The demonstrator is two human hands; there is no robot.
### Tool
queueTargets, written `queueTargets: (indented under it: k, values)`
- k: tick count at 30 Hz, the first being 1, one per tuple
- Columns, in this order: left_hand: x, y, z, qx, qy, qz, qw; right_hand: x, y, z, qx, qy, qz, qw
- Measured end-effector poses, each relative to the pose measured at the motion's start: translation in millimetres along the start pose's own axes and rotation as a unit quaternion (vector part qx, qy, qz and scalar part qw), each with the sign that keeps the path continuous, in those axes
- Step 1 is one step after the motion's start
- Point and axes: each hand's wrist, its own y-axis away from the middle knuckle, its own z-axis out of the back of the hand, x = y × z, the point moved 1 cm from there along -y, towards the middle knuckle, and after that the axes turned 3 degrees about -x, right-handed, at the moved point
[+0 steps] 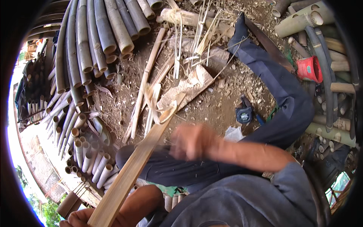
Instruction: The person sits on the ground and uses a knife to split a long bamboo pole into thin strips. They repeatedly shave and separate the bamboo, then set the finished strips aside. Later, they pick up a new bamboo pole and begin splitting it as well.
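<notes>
- Head view: the left hand (78, 218) is closed around the near end of a bamboo strip (130, 164), which slants past a knee toward a wood block (196, 80).
- The right hand (193, 142), blurred, is apart from the left, beside the strip; its grip cannot be told.
- A tape measure (244, 115) lies on the ground.

You have one pale strip (130, 164); at its lower end, one left hand (80, 217); to its right, one right hand (193, 142), one tape measure (244, 115), one red bucket (309, 69); to its left, over a dozen bamboo poles (118, 25).
</notes>
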Motion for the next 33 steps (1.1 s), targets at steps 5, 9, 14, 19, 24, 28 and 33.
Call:
queueTargets:
  k: [5, 9, 14, 19, 24, 28, 33]
  values:
    - [15.8, -10.6, -8.2, -0.022, -0.068, -0.063, 0.995, -69.4, -19.3, 15.2, 0.162, 0.064, -0.212, 0.962]
    - [12.7, -10.0, -19.0, -0.017, -0.059, -0.047, 0.997, -32.5, -17.0, 24.0, 0.18, -0.018, -0.259, 0.949]
    - [32.8, 0.9, -23.2, -0.132, -0.386, -0.231, 0.883, 53.6, -16.1, 25.0, -0.072, -0.103, 0.086, 0.988]
    - [21.3, -14.0, -14.9, 0.026, -0.004, 0.008, 1.0, -99.8, -6.1, -23.1, 0.117, 0.054, -0.202, 0.971]
    - [15.7, -7.7, -13.1, 0.004, 0.038, 0.026, 0.999, -94.4, -9.0, -14.5, 0.178, -0.164, -0.266, 0.933]
    - [24.0, -7.0, -6.6, -0.008, -0.02, -0.004, 1.0, -22.3, -11.6, 6.0, 0.082, -0.062, -0.081, 0.991]
    - [37.5, -4.3, -15.3, -0.097, -0.228, -0.147, 0.957, -100.5, -18.3, -31.3, 0.055, 0.062, -0.057, 0.995]
